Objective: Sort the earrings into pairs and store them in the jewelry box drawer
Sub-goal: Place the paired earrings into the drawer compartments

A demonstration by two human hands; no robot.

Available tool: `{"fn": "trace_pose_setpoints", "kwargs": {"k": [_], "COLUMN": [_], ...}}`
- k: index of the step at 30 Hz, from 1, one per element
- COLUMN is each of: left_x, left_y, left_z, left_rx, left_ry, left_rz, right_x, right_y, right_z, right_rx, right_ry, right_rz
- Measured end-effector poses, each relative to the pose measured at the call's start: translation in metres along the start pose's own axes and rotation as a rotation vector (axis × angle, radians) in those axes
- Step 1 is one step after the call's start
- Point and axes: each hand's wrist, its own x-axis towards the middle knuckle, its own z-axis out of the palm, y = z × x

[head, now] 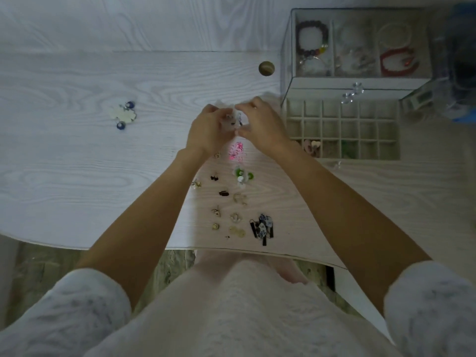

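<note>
We cannot make out the small pale thing (pixel 233 118) held between both hands; curled fingers (pixel 219 117) cover most of it. The little earrings (pixel 235 217) near the desk edge are too small to identify. Blue items (pixel 463 73) at the right edge are cut off and blurred. The drawer's front compartments (pixel 332 148) hold unclear shapes.

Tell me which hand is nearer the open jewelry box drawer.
Right. The right hand is just beside the drawer; the left hand is farther away, on the right hand's other side.
</note>
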Motion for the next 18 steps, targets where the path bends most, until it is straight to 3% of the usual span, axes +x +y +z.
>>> {"fn": "trace_pose_setpoints", "kwargs": {"k": [8,15,18], "left_x": [0.000,0.000,-0.003], "left_y": [-0.012,-0.011,-0.009], "left_z": [-0.004,-0.003,-0.002], "left_rx": [-0.054,-0.045,-0.085], "left_ry": [0.079,0.060,0.051], "left_rz": [0.069,0.126,0.106], "right_x": [-0.003,-0.010,-0.014], "right_y": [-0.006,-0.004,0.000], "right_z": [0.018,0.029,0.027], "right_rx": [0.023,-0.249,-0.228], "right_ry": [0.120,0.200,0.233], "right_rz": [-0.005,0.000,-0.012]}}
